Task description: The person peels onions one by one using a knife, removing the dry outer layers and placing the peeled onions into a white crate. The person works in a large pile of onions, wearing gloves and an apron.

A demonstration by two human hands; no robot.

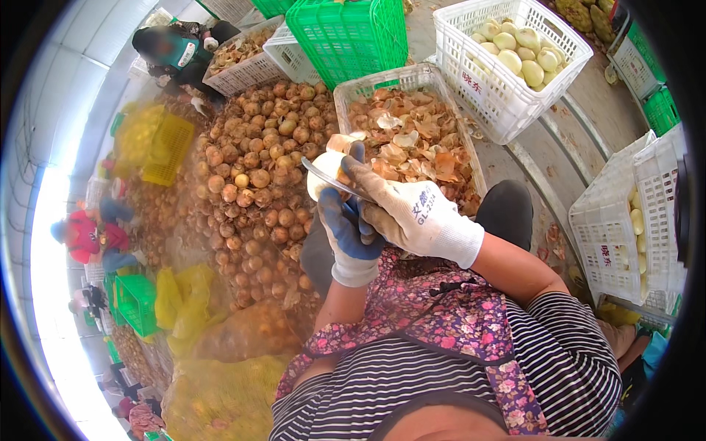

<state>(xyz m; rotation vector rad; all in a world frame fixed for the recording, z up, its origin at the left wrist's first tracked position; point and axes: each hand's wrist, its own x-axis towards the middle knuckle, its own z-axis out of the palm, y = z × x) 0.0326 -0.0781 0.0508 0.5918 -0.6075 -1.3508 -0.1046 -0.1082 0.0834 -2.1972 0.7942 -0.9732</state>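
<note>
My left hand [348,234], in a white work glove with a blue coated palm, holds a partly peeled onion [315,186] from below. Its flesh is pale and smooth. In my right hand [411,212], gloved in soiled white, is a knife [330,177] whose curved metal blade lies across the onion; the handle is hidden by the fingers. A curled strip of brown onion skin [336,143] stands at the onion's far side, near my right thumb. Just beyond the hands is a white plastic crate [469,160] filled with loose onion skins [419,138].
A heap of unpeeled onions [265,160] spreads ahead and left. White crates of peeled onions stand at upper right [496,102] and right [606,242]. A green crate [347,41] is beyond the skins. Yellow mesh sacks [226,397] lie lower left. A co-worker [187,55] sits at upper left.
</note>
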